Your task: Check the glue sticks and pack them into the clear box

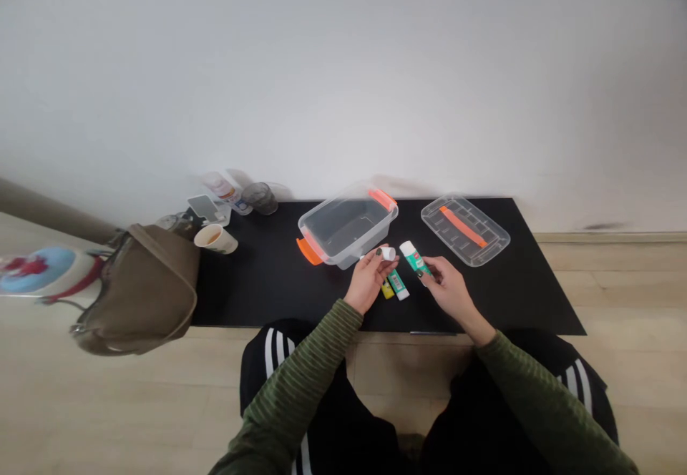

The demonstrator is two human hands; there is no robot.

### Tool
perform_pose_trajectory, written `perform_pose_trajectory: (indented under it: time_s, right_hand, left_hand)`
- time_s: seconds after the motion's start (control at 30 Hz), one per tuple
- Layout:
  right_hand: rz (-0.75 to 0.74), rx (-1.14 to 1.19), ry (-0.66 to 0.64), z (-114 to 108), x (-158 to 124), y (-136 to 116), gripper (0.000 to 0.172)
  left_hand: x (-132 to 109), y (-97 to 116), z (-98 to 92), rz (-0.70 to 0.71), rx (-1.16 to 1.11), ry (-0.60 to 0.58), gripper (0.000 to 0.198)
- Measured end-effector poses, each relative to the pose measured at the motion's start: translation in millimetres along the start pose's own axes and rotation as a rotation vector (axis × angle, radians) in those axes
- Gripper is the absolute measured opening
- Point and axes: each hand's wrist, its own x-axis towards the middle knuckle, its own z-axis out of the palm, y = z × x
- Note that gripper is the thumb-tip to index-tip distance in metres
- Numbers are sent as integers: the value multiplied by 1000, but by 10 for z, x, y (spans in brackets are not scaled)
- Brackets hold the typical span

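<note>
My right hand (445, 285) is closed around a green and white glue stick (413, 257), its white end tilted up and to the left. Just left of it, my left hand (370, 276) pinches a small white cap (388, 253) between thumb and fingers. The cap and the glue stick are a short gap apart. Below my left fingers, another green and white glue stick (398, 285) lies on the black table, beside a yellow item (387, 290) partly hidden by the hand. Behind my left hand stands a clear plastic box (343, 250) with orange latches, its lid off.
The clear lid (491, 250) with an orange handle lies right on the black table (531, 296). At the left stand a paper cup (217, 240) with liquid, a dark glass (260, 198), a bottle (228, 192) and a brown bag (142, 289). A white wall (343, 81) rises behind.
</note>
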Motion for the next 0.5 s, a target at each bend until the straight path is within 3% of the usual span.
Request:
perform_pose_trajectory:
  time_s: [0.2, 0.5]
  right_hand:
    - [-85, -61, -54, 35, -50, -70, 28]
    - [-144, -117, -14, 5, -72, -113, 28]
  left_hand:
    - [-28, 32, 12, 14, 4, -12, 27]
    - [-64, 88, 12, 94, 142, -22, 34]
